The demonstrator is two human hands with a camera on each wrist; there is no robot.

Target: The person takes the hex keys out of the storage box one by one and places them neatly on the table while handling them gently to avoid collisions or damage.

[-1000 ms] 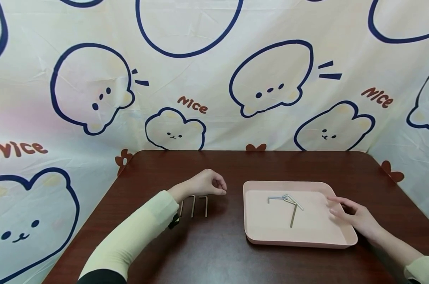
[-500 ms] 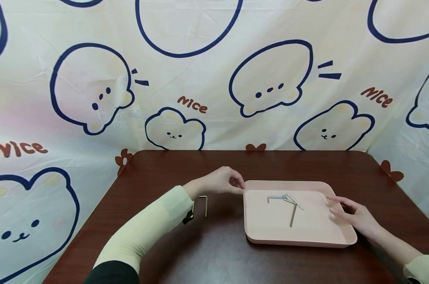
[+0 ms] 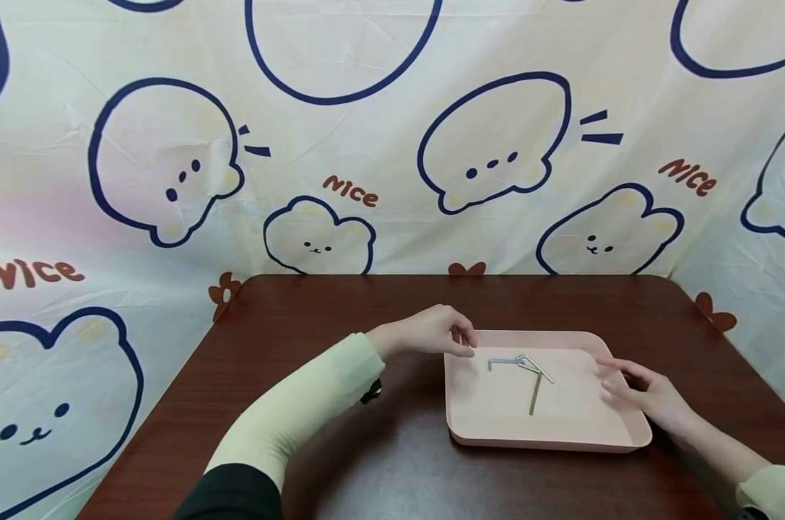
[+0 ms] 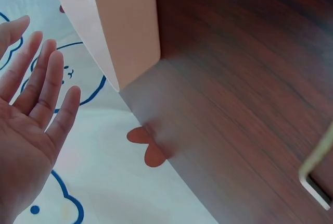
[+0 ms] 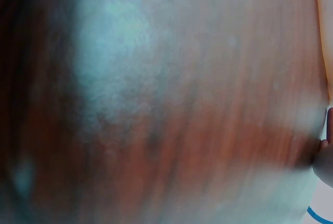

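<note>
Head view: hovering left hand (image 3: 439,331) at far-left corner of pink tray (image 3: 548,442), showing loosely bent fingers, holding nothing visible; not telling from here whether touching the rim. Resting right hand (image 3: 655,397) at tray's right edge, reaching two digits in over the rim, hiding the others; not telling whether gripping the wall or only steadying. Seeing three bent metal rods lying bunched on the tray floor: upper-left rod (image 3: 504,361), slanting rod (image 3: 540,369), lower rod (image 3: 535,395), overlapping or touching near their ends. Risking a tilted or sliding tray, probably, if leaning on the left rim while holding the right edge only lightly. Also risking a tangle, if dropping anything onto that bunch.

Left wrist view: showing the same hand with relaxed, fairly straight, slightly parted fingers, gripping nothing visible. Spotting a loose rod (image 4: 317,155) at lower right over dark table (image 4: 234,78), lying well apart from the tray; probably hiding behind left sleeve (image 3: 321,390) in head view. Likely risking a knock to that rod, if swinging the forearm back too low.

Right wrist view: getting mostly blurred tabletop, catching only a sliver of hand at the right edge; not confirming grip. Possibly missing a slip there.
</note>
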